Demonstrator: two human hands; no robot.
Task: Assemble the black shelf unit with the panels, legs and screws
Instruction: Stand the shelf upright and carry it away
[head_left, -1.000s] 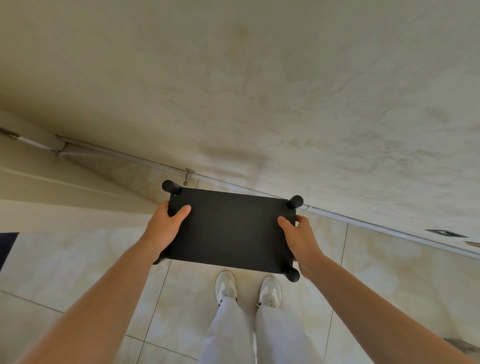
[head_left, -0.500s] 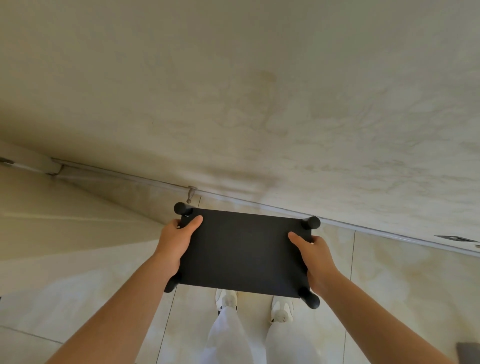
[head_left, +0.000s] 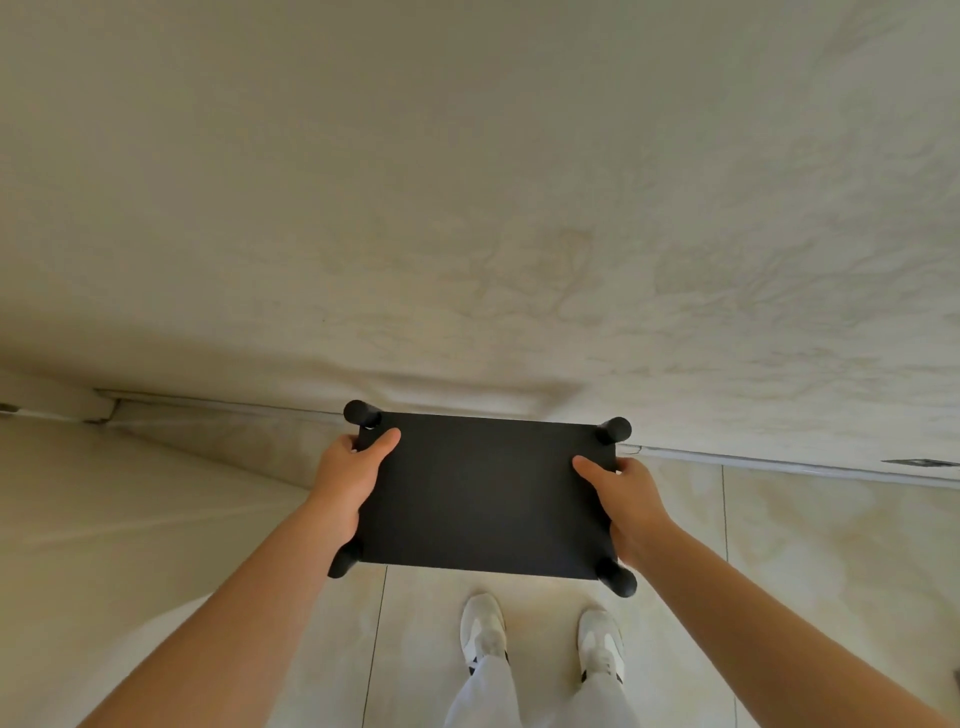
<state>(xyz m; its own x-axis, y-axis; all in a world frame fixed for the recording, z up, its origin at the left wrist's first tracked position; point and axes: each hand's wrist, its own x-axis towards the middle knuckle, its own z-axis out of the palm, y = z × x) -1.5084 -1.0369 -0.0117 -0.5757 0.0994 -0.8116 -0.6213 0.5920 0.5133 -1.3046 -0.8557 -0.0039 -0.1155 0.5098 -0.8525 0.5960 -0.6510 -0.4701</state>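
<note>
the left hand (head_left: 353, 486) and right hand (head_left: 631, 506) each grip a short end of the black shelf (head_left: 483, 493), thumbs on top, holding it above the floor (head_left: 831, 571) by the wall (head_left: 467, 208). legs (head_left: 615, 430) look fitted, probably; next, lower it level onto them.

Person wears loose white trousers (head_left: 498, 696) and white trainers, left (head_left: 483, 631) and right (head_left: 600, 642), each with dark side markings. Forearms bare; left hand (head_left: 348, 478) and right hand (head_left: 628, 499) uncovered.
</note>
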